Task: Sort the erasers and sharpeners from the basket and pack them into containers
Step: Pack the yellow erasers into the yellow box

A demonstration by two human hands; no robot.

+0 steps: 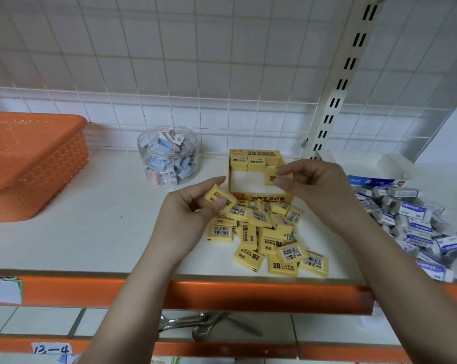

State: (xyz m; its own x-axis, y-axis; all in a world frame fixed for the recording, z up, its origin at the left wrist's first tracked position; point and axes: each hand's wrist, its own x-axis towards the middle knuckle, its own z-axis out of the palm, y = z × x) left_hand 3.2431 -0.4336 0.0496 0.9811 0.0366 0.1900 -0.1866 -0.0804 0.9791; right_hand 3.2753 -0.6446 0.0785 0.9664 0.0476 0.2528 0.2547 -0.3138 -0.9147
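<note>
yellow rectangular erasers (268,233) lie in a loose heap at lower centre of the frame, on the white shelf (91,232). left hand (188,214) pinches one yellow eraser (219,197) between thumb and fingers. right hand (314,185) pinches a second yellow eraser (270,176) over the open yellow cardboard box (259,177), which holds a row of erasers at its back. clear round jar of pastel sharpeners (168,156) stands left of the box. orange perforated basket (33,164) sits at far left. blue-and-white erasers (416,227) are piled at right.
</note>
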